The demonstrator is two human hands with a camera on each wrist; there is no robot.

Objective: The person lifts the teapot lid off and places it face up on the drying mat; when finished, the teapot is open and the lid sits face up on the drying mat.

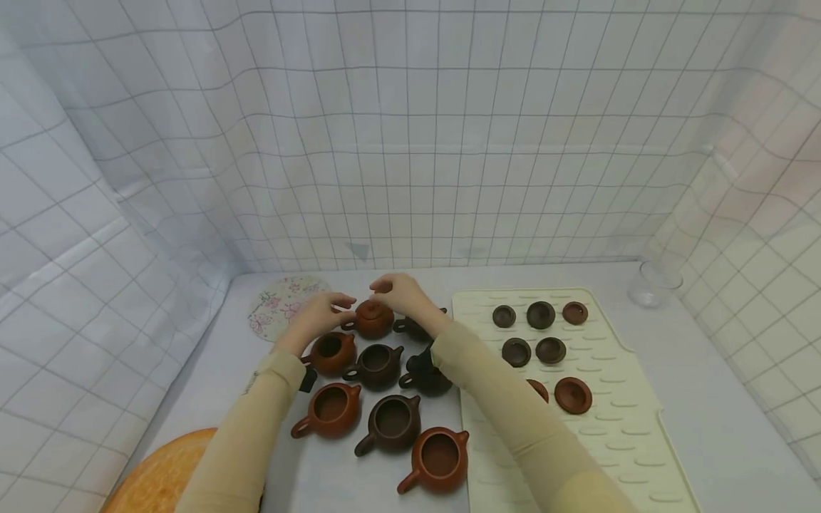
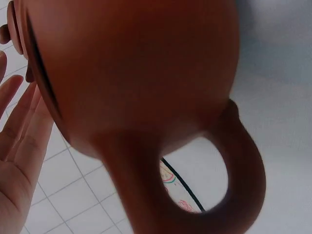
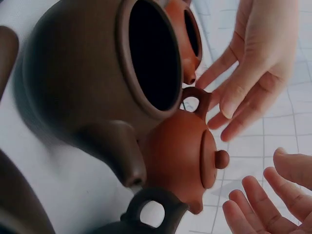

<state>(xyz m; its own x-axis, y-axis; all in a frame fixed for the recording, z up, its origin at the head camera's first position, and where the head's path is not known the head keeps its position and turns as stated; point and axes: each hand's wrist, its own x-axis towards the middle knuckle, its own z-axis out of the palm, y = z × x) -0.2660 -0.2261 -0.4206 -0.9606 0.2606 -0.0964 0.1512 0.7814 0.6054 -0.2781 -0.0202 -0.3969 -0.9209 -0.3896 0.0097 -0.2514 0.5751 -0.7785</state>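
Note:
A small reddish-brown teapot [image 1: 374, 322] stands in the back row with its lid [image 3: 208, 159] seated on top, round knob outward. My left hand [image 1: 316, 319] is at its handle side, fingers loosely bent with nothing in them. On the other side my right hand [image 1: 403, 295] hovers beside the lid; the right wrist view shows its fingers [image 3: 256, 200] spread and apart from the pot. Below my left hand sits a lidless reddish teapot [image 1: 332, 354], which looms large in the left wrist view. My right forearm partly hides a dark teapot [image 1: 415, 328].
More lidless teapots, dark [image 1: 394, 422] and reddish [image 1: 440, 459], stand in front. Several loose lids [image 1: 573, 395] lie on a cream ridged mat [image 1: 603, 434] at right. A clear glass [image 1: 653, 285] is at back right, a floral round mat [image 1: 272, 308] back left, an orange round mat [image 1: 163, 474] front left.

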